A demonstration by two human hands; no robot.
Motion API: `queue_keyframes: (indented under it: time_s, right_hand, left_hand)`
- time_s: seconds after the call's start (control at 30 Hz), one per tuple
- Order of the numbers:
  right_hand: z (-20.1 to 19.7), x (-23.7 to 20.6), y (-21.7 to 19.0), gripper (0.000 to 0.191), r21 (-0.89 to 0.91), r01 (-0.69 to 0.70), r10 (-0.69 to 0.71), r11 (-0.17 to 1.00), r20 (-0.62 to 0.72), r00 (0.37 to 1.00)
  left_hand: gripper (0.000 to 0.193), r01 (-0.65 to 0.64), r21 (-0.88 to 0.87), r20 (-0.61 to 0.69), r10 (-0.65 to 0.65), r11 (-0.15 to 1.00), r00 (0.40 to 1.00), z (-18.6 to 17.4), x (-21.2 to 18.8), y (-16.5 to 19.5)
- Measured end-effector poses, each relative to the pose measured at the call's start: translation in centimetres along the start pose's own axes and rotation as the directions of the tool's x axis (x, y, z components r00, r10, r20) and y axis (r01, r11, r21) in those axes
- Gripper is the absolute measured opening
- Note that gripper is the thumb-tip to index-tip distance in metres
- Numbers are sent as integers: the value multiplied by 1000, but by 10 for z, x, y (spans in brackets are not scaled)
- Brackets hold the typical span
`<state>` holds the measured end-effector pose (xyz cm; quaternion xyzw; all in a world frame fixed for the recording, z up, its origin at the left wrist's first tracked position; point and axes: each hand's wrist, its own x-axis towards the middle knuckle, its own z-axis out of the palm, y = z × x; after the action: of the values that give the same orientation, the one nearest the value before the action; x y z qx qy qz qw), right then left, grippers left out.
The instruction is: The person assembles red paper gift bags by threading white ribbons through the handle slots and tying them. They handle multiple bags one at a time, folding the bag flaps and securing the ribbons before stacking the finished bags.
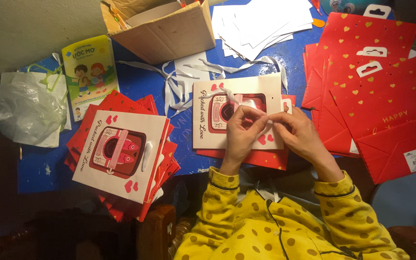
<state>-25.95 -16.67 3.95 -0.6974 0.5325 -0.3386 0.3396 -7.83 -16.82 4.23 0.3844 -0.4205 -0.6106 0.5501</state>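
Head view, desk level. Left hand (240, 129) and right hand (298, 132) meet over a white gift bag (208, 123) lying flat on the blue desk (140, 82), just in front of the person. Both hands are pinched closed on a white ribbon (246, 103) at the bag's top edge; fingertips touch, so the exact grip pt is hidden.

Risks, judged from this layout:
1. Ribbon slip. The strand is thin and held by fingertips only; a sideways pull could free it from the bag's hole.
2. Tear. The bag is paper; a hard tug at the edge may rip the hole.
3. Tangle. Loose ribbons (179, 79) lie just above the bag, near the hands; one could get caught up w/ the working strand.
4. Slide. The bag rests partly on red bags beneath it, so it may shift under pressure.

Also in view: finished stack (121, 149) at left, red bag pile (376, 96) at right, cardboard box (169, 29) at top.
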Motion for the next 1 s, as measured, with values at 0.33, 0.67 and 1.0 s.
queue_keyframes:
  time_s: [0.33, 0.67, 1.0]
  right_hand:
    - [1, -1, -6, 20, 2, 44, -44, 999, -26, 999]
    - [-1, 1, -13, 19, -10, 31, -31, 999, -11, 999]
    - [0, 0, -14, 19, -63, 29, -30, 998, -19, 999]
  left_hand:
    - [20, -233, 245, -32, 248, 941, 968, 3, 0, 39]
    - [27, -337, 127, -59, 346, 933, 936, 17, -11, 116]
    - [27, -521, 15, 13, 521, 853, 853, 31, -14, 157]
